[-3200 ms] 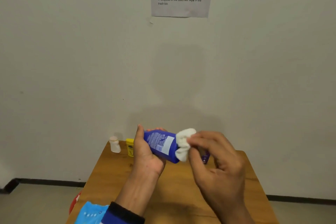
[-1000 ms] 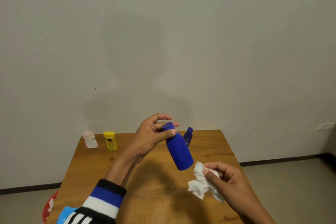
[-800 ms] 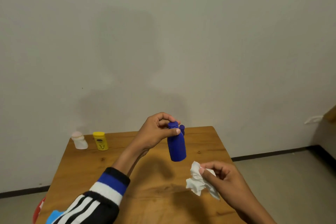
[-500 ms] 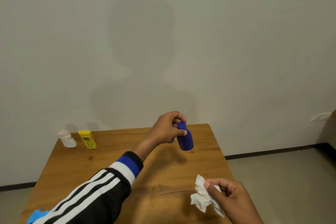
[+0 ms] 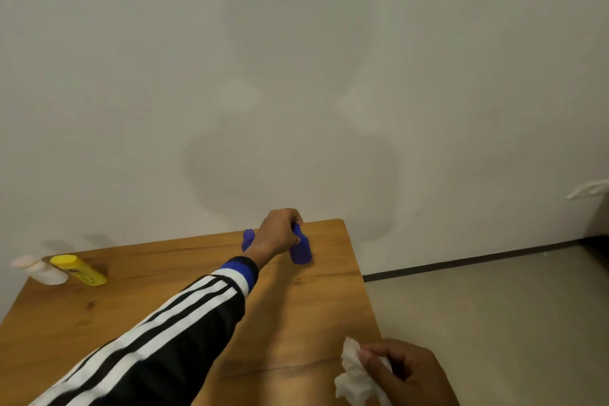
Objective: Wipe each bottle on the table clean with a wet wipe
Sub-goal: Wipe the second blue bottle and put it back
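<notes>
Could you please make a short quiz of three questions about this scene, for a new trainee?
1. True or false: the left hand grips the large blue bottle near its cap.
2. What does the right hand hold? A) a yellow bottle B) a white wipe C) nothing
3. Fill in: the yellow bottle stands beside the white bottle at the table's far ___ corner.

Key: 1 true. 2 B, the wipe. 3 left; a small blue bottle shows behind the left hand on the table.
</notes>
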`<state>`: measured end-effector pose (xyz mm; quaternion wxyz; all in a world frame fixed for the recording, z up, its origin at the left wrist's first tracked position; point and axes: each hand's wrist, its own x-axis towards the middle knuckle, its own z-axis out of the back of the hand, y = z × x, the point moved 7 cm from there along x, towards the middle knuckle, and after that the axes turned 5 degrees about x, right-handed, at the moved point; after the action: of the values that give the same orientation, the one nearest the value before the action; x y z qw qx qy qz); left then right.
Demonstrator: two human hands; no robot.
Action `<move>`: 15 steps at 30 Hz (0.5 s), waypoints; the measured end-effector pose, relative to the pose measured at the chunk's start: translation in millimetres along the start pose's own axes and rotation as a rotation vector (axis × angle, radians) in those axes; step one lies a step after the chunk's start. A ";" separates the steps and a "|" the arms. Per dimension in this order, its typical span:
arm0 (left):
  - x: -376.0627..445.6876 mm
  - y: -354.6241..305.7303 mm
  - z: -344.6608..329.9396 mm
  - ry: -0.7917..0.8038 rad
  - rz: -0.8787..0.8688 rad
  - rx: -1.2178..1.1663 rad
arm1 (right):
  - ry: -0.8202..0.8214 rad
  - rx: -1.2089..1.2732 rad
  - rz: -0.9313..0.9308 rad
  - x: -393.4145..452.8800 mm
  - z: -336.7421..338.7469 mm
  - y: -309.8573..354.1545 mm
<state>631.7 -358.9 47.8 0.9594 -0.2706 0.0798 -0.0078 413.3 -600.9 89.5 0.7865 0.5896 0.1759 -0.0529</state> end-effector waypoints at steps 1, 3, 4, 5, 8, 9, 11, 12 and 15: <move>6.2 1.6 -8.2 0.004 0.009 0.012 | -0.003 0.005 -0.006 3.4 4.3 -4.4; 16.7 6.1 -19.7 0.006 0.028 0.033 | 0.003 -0.003 -0.007 9.9 11.4 -8.4; 21.9 8.6 -24.2 0.005 0.039 0.042 | -0.001 -0.002 -0.008 12.7 15.7 -10.5; 27.3 11.0 -28.0 0.003 0.052 0.046 | 0.003 0.006 -0.004 16.2 18.1 -12.8; 38.6 15.6 -36.7 0.006 0.073 0.061 | 0.035 0.021 -0.036 27.5 20.3 -16.2; 42.1 16.2 -39.7 0.010 0.076 0.065 | 0.038 0.011 -0.030 30.5 21.5 -17.3; 47.3 17.7 -46.1 0.021 0.083 0.067 | 0.043 -0.007 -0.028 36.0 22.5 -20.3; 48.5 18.6 -48.6 0.026 0.087 0.069 | 0.043 -0.013 -0.028 37.8 23.0 -19.4; 51.5 21.2 -55.7 0.038 0.089 0.081 | 0.039 -0.023 -0.005 43.5 25.7 -20.2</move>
<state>673.2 -372.7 -17.7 0.9672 -0.2276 0.1094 0.0266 453.5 -625.8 62.6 0.7897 0.5809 0.1931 -0.0414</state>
